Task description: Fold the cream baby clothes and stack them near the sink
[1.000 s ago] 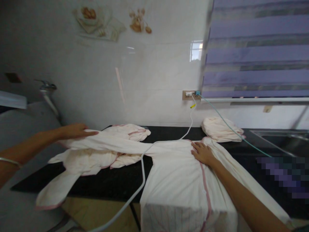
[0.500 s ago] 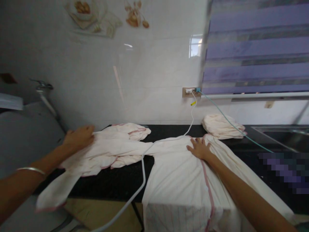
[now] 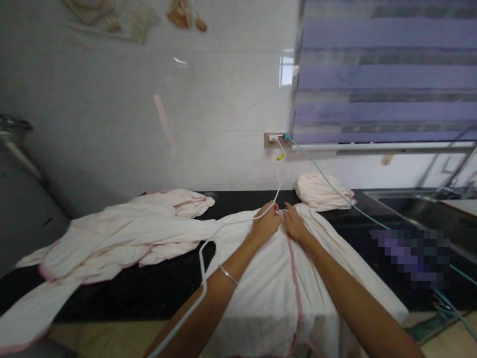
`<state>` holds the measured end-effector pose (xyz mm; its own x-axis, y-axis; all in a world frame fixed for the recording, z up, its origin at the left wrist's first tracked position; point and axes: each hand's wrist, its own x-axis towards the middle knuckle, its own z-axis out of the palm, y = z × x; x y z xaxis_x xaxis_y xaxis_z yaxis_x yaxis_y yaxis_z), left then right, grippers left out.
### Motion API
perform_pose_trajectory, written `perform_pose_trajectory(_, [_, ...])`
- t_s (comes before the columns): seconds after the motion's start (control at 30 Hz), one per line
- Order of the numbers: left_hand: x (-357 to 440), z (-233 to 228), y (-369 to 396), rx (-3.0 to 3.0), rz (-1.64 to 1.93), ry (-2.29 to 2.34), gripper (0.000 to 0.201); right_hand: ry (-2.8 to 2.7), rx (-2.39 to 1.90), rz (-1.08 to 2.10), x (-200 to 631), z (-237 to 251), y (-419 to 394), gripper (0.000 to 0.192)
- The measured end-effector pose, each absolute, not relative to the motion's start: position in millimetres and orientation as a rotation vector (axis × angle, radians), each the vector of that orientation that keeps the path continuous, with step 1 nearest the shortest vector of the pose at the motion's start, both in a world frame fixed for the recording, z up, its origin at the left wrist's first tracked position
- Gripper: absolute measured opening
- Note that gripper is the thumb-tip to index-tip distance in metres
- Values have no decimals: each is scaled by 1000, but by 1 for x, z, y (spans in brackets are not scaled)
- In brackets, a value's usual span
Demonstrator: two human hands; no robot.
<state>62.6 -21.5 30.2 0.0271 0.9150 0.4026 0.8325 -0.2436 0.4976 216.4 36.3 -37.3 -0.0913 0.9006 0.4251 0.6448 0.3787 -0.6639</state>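
Observation:
A white garment (image 3: 261,293) with pink trim is spread on the black counter and hangs over the front edge. One of its sleeves stretches left. At its top edge, near the upper end of the pink front band, my left hand (image 3: 266,221) has its fingers closed on the cloth. Close beside it on the right, my right hand (image 3: 295,223) pinches the same edge, its fingertips partly hidden. A white cord (image 3: 203,258) runs across the garment and over my left wrist and forearm.
More white cloth with pink edges (image 3: 112,238) lies heaped at left. Behind stands a folded cloth bundle (image 3: 322,191). A wall socket (image 3: 278,140) feeds the white cord and a green cable (image 3: 367,216). At right are a steel sink (image 3: 410,206) and a blurred-out purple item (image 3: 410,256).
My left hand has let go of the cloth at left and come across to the top edge beside my right hand. My right hand's spread fingers have drawn in. The view has turned right.

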Motion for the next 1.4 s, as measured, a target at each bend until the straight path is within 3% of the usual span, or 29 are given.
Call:
perform_pose_trajectory(0.2, [100,-11,17,2447,721,1655,36,-1569,-1337,299,248,-28,59,48])
perform_pose_trajectory(0.43, [83,-32,23,2647,364,1643,58,-1890,-1663,110,231,-17,40,39])
perform_pose_trajectory(0.6, [81,-35,24,2701,396,1649,56,-1936,-1820,21,246,5,-5,42])
perform_pose_trajectory(0.8, [83,-38,23,2668,406,1699,55,-1845,-2026,5,340,-8,-77,47])
perform_pose_trajectory(0.97, [85,-35,22,2663,396,1702,55,-1881,-2089,221,404,-23,-108,55])
perform_pose_trajectory(1.07, [86,-34,23,2642,389,1709,55,-1950,-2059,414,416,-14,-112,44])
perform_pose_trajectory(1.17, [86,-34,24,2632,383,1721,55,-1954,-1889,665,424,2,-114,35])
perform_pose_trajectory(1.4, [86,-34,25,2659,402,1731,54,-1469,-1456,1362,453,38,-120,44])
